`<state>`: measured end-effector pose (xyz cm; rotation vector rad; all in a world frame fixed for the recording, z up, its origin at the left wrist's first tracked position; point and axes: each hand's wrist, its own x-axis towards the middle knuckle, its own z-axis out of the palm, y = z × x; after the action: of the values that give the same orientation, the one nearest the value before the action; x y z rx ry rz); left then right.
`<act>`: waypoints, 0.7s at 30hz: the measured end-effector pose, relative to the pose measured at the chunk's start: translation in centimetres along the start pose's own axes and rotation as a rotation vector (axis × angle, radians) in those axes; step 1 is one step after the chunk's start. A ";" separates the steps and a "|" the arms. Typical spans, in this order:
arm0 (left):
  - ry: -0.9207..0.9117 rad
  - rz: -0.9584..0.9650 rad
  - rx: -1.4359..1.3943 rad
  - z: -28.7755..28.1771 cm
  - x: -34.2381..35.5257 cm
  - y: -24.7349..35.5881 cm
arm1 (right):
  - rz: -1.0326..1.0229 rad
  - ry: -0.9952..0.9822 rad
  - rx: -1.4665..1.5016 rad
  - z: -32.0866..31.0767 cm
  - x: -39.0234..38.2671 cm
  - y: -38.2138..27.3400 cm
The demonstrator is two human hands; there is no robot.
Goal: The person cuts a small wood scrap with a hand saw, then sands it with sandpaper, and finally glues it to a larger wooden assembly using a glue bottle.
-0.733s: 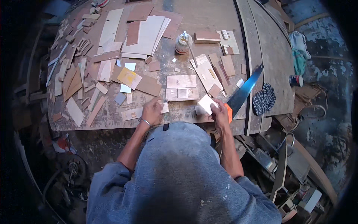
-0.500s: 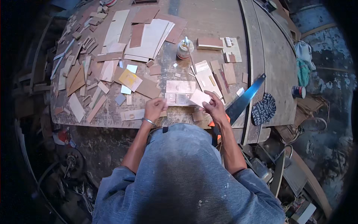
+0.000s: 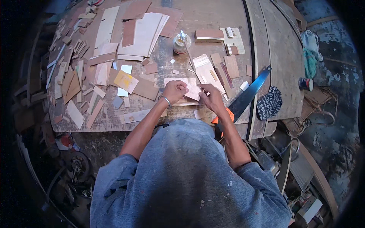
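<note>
Fingers (image 3: 207, 87) of the right hand (image 3: 213, 98) pinched a thin board (image 3: 194, 92) by its right edge, just above frame centre, seemingly to steady it; the left hand (image 3: 175, 91) curled opposite, its grip unclear.

right fingers (image 3: 205, 88) on thin wood piece (image 3: 193, 91), saw (image 3: 251, 94) nearby

Matt wooden panel (image 3: 193, 91); glossy blade (image 3: 249, 93)
</note>
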<state>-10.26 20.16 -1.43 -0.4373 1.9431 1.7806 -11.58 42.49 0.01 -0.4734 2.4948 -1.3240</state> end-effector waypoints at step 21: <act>0.137 0.363 0.590 -3.2 1.9 -3.9 | 0.249 -0.141 0.218 0.5 0.5 6.3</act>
<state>-10.22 16.70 -5.54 0.0011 2.6429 1.2830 -12.84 45.22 -5.52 -0.1924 2.1803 -1.3883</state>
